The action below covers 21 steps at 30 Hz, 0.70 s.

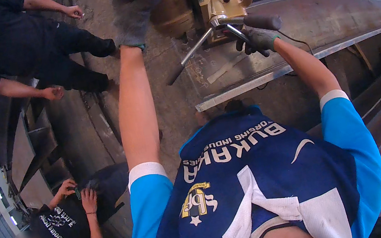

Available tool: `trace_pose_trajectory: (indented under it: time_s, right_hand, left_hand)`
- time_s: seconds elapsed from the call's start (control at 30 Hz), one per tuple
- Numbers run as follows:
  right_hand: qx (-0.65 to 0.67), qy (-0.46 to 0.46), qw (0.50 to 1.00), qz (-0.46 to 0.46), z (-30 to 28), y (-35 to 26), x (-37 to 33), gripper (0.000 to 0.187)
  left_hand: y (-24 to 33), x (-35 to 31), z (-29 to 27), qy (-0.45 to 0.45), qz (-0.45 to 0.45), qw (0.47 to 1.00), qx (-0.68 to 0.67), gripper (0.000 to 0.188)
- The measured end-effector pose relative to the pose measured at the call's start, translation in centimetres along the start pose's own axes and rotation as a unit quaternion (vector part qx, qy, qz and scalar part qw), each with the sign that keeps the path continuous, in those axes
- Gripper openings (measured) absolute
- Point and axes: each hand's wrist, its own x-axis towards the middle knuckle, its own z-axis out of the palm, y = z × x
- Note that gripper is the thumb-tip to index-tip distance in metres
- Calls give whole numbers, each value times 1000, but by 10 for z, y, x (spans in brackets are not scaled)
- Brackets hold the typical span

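Magnetic drill (203, 2) (tan body, 3-spoke feed handle) sat on the flange of a long steel beam (316, 20), near the beam's cut end. Everything below is placed relative to the drill.

Right hand (258, 38), gloved, was wrapped shut round 1 spoke of the feed handle (262, 22), on the drill's right side. The other 2 spokes stuck out toward the person, 1 ending in a dark knob (171, 79).

Left hand (134, 19), also gloved, rested flat against the drill's left flank, fingers spread over the housing, gripping nothing that I could make out.

Progress, as a judgement: drill looked set and seated, both hands in working position, so setup was done and feeding was the step in hand. Couldn't see the cutter or the contact point (hidden behind the body), so no telling how deep the hole was. No finished holes visible on the flange nearer the person than the drill; some faint chalk or scribe marks there.

2 other people were left of the drill, down at floor level: 1 crouching in black, 1 lower with both hands on a dark object. Neither was touching the beam.
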Motion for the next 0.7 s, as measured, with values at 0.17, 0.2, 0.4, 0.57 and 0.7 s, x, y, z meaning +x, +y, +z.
trace_pose_trajectory:
  time_s: [0.17,0.2,0.4,0.57,0.7]
  right_hand:
    - [36,10,999,-24,-3,-14,-9,34]
    - [51,5,999,-15,-4,-16,-10,35]
    - [47,18,999,-2,0,-7,-7,43]
    - [62,164,980,-96,17,4,-4,33]
    - [113,189,971,-95,23,8,-5,33]
  left_hand:
    - [-14,-22,-2,-65,246,966,46,28]
    - [-14,-26,0,-50,245,968,37,27]
    - [-10,-24,-6,-119,123,970,-170,28]
    - [-20,-22,-8,-82,191,975,-77,26]
    - [-27,-30,4,-30,298,954,-10,24]
